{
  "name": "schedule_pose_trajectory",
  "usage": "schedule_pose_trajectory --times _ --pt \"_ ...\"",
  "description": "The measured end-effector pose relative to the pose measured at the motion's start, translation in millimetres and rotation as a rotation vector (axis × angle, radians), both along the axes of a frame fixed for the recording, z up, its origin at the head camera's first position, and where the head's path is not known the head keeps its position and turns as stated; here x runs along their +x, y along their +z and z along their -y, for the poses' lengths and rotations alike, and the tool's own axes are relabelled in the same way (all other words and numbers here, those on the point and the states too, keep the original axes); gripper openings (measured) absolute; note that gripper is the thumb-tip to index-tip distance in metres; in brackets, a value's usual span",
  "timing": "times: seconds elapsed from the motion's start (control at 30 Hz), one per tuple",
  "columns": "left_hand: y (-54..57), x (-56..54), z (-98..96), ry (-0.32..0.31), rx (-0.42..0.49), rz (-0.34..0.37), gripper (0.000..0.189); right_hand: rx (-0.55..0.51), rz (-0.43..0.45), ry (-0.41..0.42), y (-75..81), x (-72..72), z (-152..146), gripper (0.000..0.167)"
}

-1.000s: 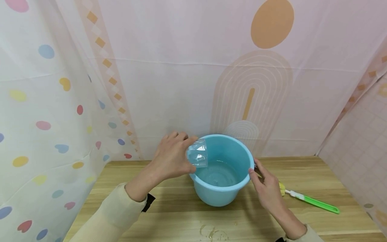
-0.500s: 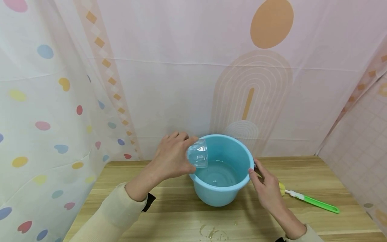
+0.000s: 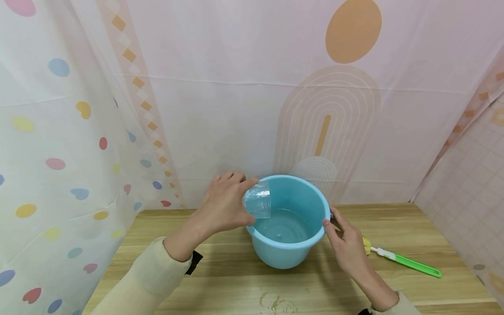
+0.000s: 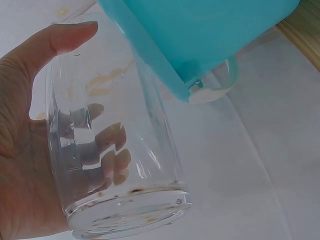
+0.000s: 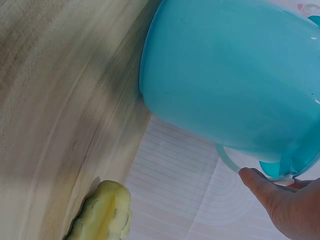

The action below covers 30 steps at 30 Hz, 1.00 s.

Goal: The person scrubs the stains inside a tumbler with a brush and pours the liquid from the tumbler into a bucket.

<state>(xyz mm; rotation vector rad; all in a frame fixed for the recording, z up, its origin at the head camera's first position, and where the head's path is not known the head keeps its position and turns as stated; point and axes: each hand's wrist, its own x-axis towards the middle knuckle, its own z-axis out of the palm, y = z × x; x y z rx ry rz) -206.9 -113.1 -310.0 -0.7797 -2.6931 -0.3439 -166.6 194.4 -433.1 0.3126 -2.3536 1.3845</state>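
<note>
In the head view my left hand [image 3: 224, 203] grips a clear drinking glass [image 3: 257, 200], tipped on its side with its mouth over the left rim of a light blue bucket [image 3: 283, 256]. Shallow water [image 3: 283, 225] lies in the bucket. The left wrist view shows my thumb and fingers around the glass [image 4: 115, 135], with brownish marks near its thick base. My right hand [image 3: 348, 247] holds the bucket's right edge, thumb at the rim. In the right wrist view, fingers of the right hand [image 5: 295, 207] are at the handle joint; some are hidden.
Right of the bucket lies a brush with a green handle [image 3: 417, 265] and a yellow sponge head [image 5: 102, 212], partly behind my right hand. A small wet patch [image 3: 277, 302] marks the wooden table [image 3: 220, 280] in front. A patterned curtain [image 3: 220, 109] hangs behind.
Both hands and the bucket stay nearly where they were. The bright reflections in the tipped glass have changed, and the ripples on the water look different.
</note>
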Motion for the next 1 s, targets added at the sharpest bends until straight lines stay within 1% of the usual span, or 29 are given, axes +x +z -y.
schedule_pose_trajectory --times 0.27,0.67,1.0 --pt "1.5 0.3 -2.0 -0.002 -0.014 -0.009 0.078 0.005 -0.017 0.002 1.3 -0.7 -0.3 0.047" --pt "5.8 2.3 -8.6 0.023 -0.103 -0.015 0.079 0.009 -0.004 -0.007 0.5 -2.1 -1.4 0.049" --pt "5.7 3.5 -12.2 0.029 -0.113 -0.011 0.078 0.013 -0.005 -0.005 1.5 -0.9 -1.7 0.048"
